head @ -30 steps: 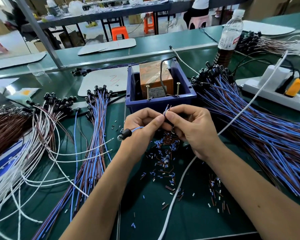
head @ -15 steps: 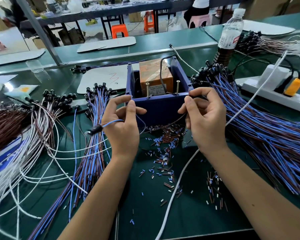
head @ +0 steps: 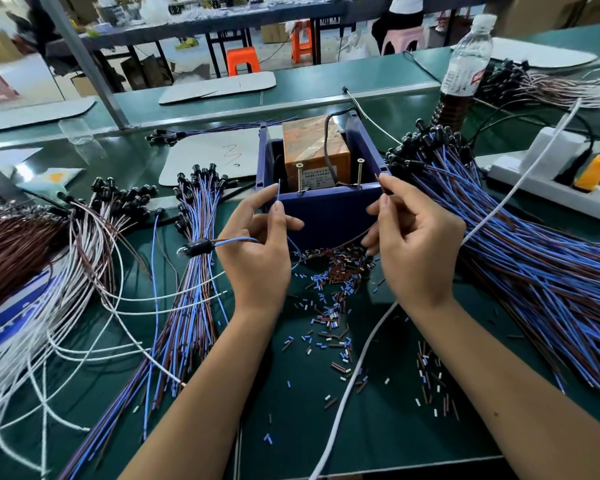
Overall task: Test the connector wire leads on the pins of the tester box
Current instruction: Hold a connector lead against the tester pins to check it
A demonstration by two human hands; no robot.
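Leads [head: 278, 192] now higher beside tester box [head: 326, 213]

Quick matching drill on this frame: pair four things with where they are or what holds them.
Things:
1. blue lead
2. brown lead
3. bottle
4. tester box

Places:
A. pinched by the right hand
B. between the two hands, screws upright inside
C. pinched by the left hand
D. standing far right, behind the wire bundle

Pairs: 1-C, 2-A, 3-D, 4-B
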